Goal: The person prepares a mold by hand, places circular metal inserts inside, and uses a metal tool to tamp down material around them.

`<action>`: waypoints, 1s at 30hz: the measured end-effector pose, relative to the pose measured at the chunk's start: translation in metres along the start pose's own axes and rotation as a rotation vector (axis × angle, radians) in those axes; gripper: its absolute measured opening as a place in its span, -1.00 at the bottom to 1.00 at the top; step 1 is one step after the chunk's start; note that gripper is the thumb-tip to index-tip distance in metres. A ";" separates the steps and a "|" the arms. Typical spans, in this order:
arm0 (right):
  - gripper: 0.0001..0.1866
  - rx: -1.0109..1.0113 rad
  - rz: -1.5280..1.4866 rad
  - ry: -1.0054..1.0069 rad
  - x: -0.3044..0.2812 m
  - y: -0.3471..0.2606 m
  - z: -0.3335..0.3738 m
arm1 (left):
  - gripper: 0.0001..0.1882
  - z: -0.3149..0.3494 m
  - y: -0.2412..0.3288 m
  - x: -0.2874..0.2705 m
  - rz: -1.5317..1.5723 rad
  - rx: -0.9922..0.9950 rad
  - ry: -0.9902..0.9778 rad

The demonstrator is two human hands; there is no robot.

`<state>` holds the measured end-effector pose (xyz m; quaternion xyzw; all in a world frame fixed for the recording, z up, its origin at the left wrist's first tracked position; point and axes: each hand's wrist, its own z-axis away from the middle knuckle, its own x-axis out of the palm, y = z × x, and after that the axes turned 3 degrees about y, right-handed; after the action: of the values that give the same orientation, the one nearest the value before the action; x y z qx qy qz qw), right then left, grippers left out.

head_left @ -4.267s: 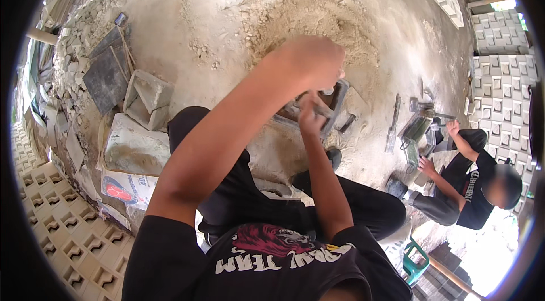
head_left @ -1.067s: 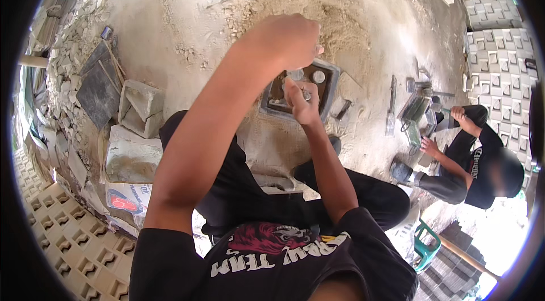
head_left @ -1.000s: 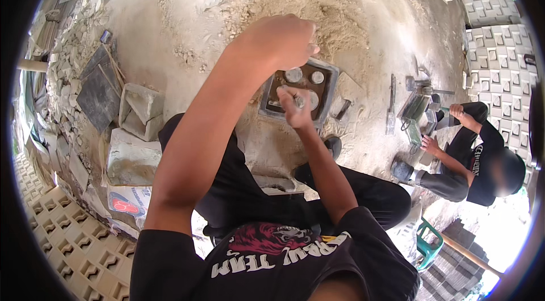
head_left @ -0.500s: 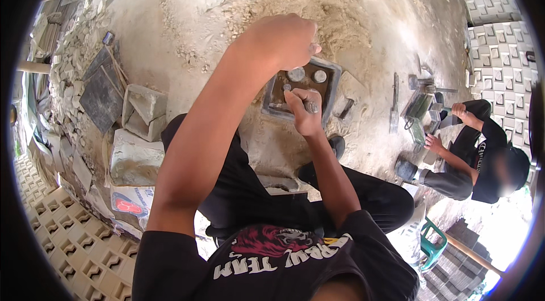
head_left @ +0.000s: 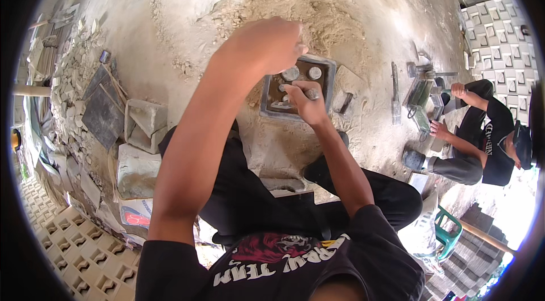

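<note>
In front of my knees a square grey mould (head_left: 331, 76) lies on the ground, with a brown layer inside. Two pale round discs (head_left: 290, 74) stand out at its far side, and smaller pale pieces show nearer to me. My left hand (head_left: 267, 45) hovers at the mould's far left corner, its fingers curled in; what they hold, if anything, is hidden. Over the mould's near right part, my right hand (head_left: 309, 105) is closed around a short grey rod-like tool (head_left: 311, 94), whose rounded end pokes out of the fist. The tool's exact kind is unclear.
A heap of sandy material (head_left: 329, 17) lies beyond the mould. Pale blocks (head_left: 139, 170) and a dark board (head_left: 104, 108) are at the left. Right, a co-worker (head_left: 491, 147) sits by a metal mould (head_left: 421, 105); a long flat bar (head_left: 395, 96) lies between us.
The whole view has shifted slightly, carrying the scene with it. Both hands stay at the mould, still closed. The co-worker's head has turned.
</note>
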<state>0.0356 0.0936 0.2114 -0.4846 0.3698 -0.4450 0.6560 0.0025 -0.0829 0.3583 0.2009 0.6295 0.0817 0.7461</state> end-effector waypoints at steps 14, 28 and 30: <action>-0.69 -0.338 0.291 -0.120 -0.042 0.050 0.003 | -0.47 0.029 0.033 -0.009 -0.038 -0.097 -0.180; -0.66 -0.339 0.114 -0.046 -0.052 0.035 0.043 | -0.41 0.033 0.073 0.015 -0.095 0.088 -0.215; -0.67 -0.400 0.189 -0.094 -0.062 0.048 0.043 | -0.39 0.033 0.072 0.017 -0.066 0.125 -0.187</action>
<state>0.0649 0.1717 0.1791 -0.5885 0.4637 -0.2761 0.6020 0.0470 -0.0174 0.3765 0.2331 0.5674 -0.0013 0.7898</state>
